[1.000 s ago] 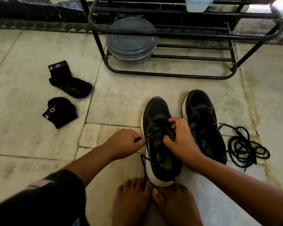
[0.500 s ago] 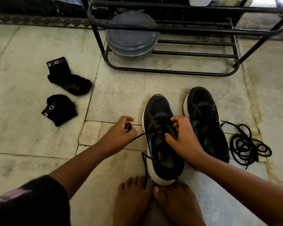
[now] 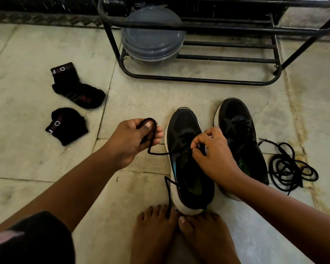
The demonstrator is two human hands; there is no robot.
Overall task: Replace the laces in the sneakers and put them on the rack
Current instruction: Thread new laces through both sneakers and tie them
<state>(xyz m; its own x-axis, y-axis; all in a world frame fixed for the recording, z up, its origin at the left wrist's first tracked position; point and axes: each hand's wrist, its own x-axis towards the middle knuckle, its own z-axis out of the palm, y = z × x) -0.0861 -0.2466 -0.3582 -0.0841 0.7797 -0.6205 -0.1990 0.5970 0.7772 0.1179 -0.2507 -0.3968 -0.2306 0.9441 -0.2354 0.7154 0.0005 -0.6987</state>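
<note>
Two black sneakers stand side by side on the floor, toes pointing at the rack. The left sneaker [image 3: 185, 130] sits between my bare feet and my hands. My left hand [image 3: 131, 140] holds a loop of its black lace [image 3: 156, 152] out to the left of the shoe. My right hand [image 3: 211, 149] pinches the lacing over the tongue. Another stretch of this lace hangs down by the heel. The right sneaker [image 3: 236, 122] stands just beyond my right hand. A loose black lace [image 3: 288, 166] lies coiled on the floor to its right.
A black metal shoe rack [image 3: 208, 80] stands ahead, with a grey lidded plastic container [image 3: 152, 35] on its lower shelf. Two black socks [image 3: 76, 88] [image 3: 67, 124] lie on the floor to the left. My bare feet [image 3: 179, 235] touch the left sneaker's heel.
My left hand has pulled the lace out leftward and away from the shoe, gathering a loop in its fingers. My right hand stays on the lacing.
</note>
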